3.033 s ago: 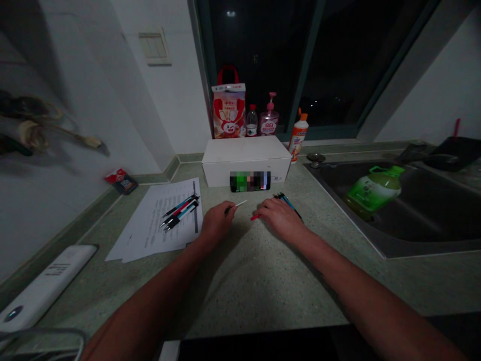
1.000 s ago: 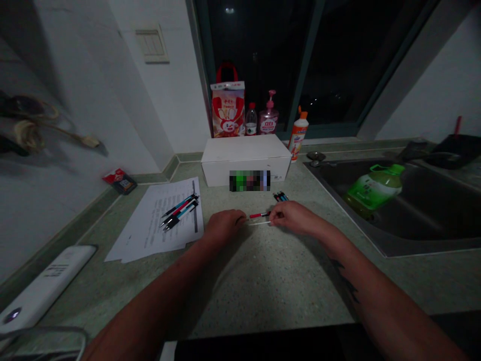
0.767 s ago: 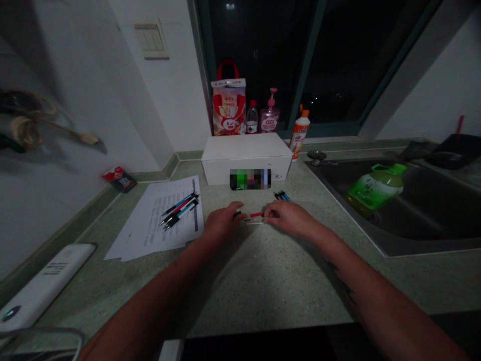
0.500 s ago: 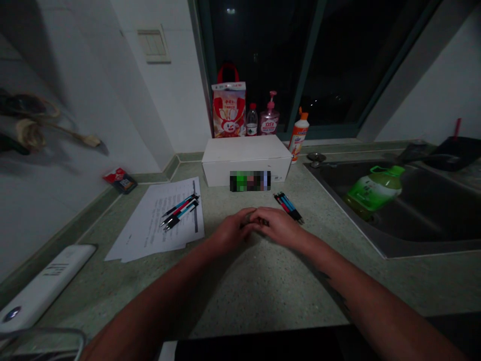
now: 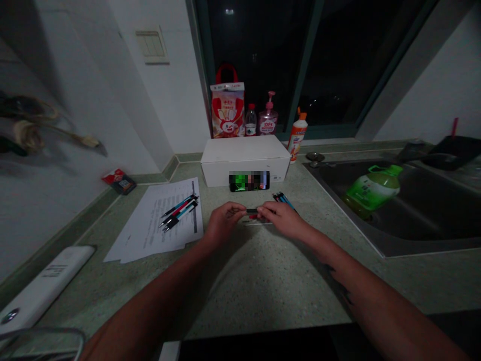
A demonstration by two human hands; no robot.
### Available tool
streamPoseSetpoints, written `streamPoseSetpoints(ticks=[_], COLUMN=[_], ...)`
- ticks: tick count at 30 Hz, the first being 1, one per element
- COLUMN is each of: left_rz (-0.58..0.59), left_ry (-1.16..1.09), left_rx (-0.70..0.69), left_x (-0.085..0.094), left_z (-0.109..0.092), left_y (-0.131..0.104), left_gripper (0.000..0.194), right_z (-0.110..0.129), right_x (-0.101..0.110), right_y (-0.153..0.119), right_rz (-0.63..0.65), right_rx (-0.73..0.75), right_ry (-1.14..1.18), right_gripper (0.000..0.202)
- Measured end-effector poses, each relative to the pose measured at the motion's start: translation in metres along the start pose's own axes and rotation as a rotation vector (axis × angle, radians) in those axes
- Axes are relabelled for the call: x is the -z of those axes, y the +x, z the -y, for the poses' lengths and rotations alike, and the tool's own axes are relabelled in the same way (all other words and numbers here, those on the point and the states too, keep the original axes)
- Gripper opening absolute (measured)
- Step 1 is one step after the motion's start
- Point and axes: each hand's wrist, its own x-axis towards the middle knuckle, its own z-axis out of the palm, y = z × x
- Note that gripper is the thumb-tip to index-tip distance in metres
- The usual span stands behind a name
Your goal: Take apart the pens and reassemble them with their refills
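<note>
Between my two hands, over the middle of the counter, a thin dark pen [image 5: 251, 210] is held level. My left hand [image 5: 224, 220] pinches its left end between thumb and fingers. At the other end, the fingertips of my right hand [image 5: 280, 216] are closed on it. Just under the pen a small red piece [image 5: 253, 216] and a thin whitish strip [image 5: 257, 223] show, partly covered by my right hand; their kind is unclear. Several pens [image 5: 283, 199] lie beyond my right hand, partly hidden by it. More pens [image 5: 180, 213] rest on printed sheets [image 5: 150, 220] at the left.
A phone [image 5: 249, 181] leans against a white box [image 5: 244, 150] at the back. Bottles and a bag [image 5: 228, 113] stand behind it. The sink [image 5: 413, 220] at the right holds a large green bottle [image 5: 374, 190]. A long white device [image 5: 48, 283] lies at the left.
My hands, clasped together before, have moved apart. A dark pen now shows stretched between their fingertips, with a red piece and whitish strip beneath it.
</note>
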Motion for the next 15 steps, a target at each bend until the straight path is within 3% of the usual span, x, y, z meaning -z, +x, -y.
streamPoseSetpoints(ticks=[5, 9, 12, 15], left_rz=[0.019, -0.004, 0.015, 0.03], left_ry=[0.01, 0.058, 0.042, 0.023], left_rx=[0.004, 0.019, 0.002, -0.019], left_x=[0.0, 0.0, 0.0, 0.0], left_z=[-0.002, -0.003, -0.003, -0.003], left_y=[-0.001, -0.001, -0.002, -0.002], left_gripper=[0.004, 0.005, 0.006, 0.007], right_z=[-0.001, 0.002, 0.004, 0.003], right_x=[-0.008, -0.01, -0.011, -0.013], right_y=[0.001, 0.0, -0.001, -0.001], right_rz=[0.024, -0.063, -0.102, -0.029], right_rx=[-0.059, -0.041, -0.045, -0.085], right_ry=[0.189, 0.16, 0.12, 0.142], right_gripper=[0.03, 0.01, 0.016, 0.027])
